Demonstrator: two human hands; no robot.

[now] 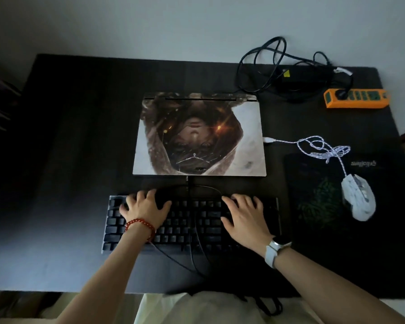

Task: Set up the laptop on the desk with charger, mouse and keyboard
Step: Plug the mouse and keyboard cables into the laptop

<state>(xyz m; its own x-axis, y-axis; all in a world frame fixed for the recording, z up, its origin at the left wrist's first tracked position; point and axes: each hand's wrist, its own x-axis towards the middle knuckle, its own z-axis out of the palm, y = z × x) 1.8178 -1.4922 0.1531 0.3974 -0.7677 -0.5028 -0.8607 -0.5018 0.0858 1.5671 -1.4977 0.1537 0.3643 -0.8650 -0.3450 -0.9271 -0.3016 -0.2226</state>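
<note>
The closed laptop (199,134), its lid covered by a printed picture, lies flat in the middle of the dark desk (68,136). In front of it sits a black keyboard (192,220). My left hand (145,208) and my right hand (243,216) both rest on it, fingers spread, fingertips hooked at its far edge. A black keyboard cable (197,239) trails over the keys toward me. The white mouse (359,197) sits on a black mouse pad (313,206); its white cable (323,146) ends in a plug (269,139) at the laptop's right side. The black charger (302,78) lies behind.
An orange power strip (357,98) lies at the desk's back right with a black plug in it. Loops of black charger cable (262,64) stick up against the pale wall behind the laptop. The desk's near edge is just in front of my lap.
</note>
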